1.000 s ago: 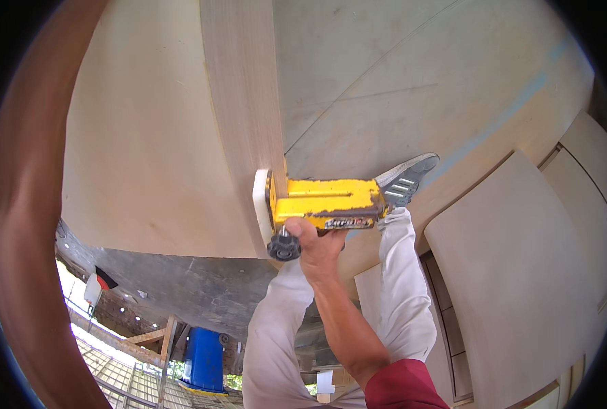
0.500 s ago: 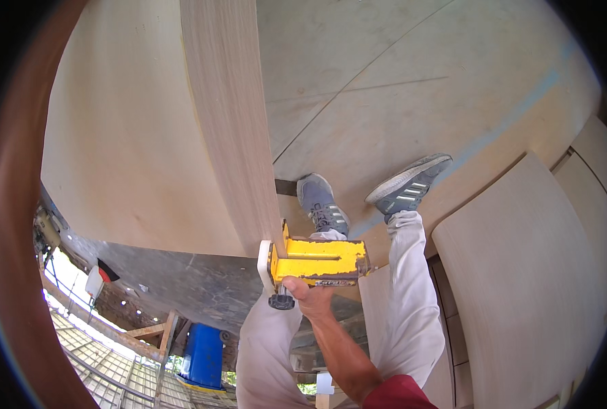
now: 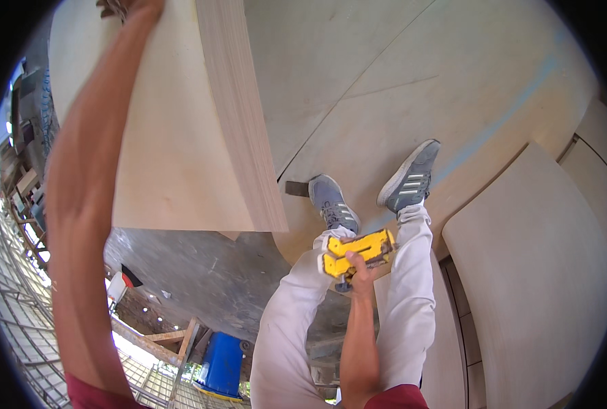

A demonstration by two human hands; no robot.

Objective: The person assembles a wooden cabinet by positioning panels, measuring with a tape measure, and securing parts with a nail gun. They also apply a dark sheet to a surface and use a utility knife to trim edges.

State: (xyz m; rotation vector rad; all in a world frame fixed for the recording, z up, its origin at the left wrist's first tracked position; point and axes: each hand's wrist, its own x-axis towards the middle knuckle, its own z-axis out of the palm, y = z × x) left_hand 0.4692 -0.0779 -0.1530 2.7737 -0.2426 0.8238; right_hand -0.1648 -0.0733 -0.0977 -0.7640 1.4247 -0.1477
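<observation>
My right hand (image 3: 360, 269) is wrapped round a worn yellow metal tool (image 3: 361, 251) with a dark knob, held in front of my legs. The tool is tilted and stands apart from the wood. My left hand (image 3: 136, 8) is at the top edge of the view, partly cut off, over the pale wood panel (image 3: 163, 157). Its visible fingers are spread, and whether they touch the surface I cannot tell. The panel's thick side (image 3: 238, 123) shows a striped grain and faces right.
My shoes (image 3: 334, 201) stand on a large pale board marked by a blue streak. More pale panels (image 3: 535, 273) lean or lie at the right. A blue bin (image 3: 220, 365), a wooden frame (image 3: 187, 339) and a wire grid (image 3: 17, 286) are at the lower left.
The yellow tool has come off the corner of the panel and moved right in my right hand. My left forearm now reaches up across the left side, over the panel.
</observation>
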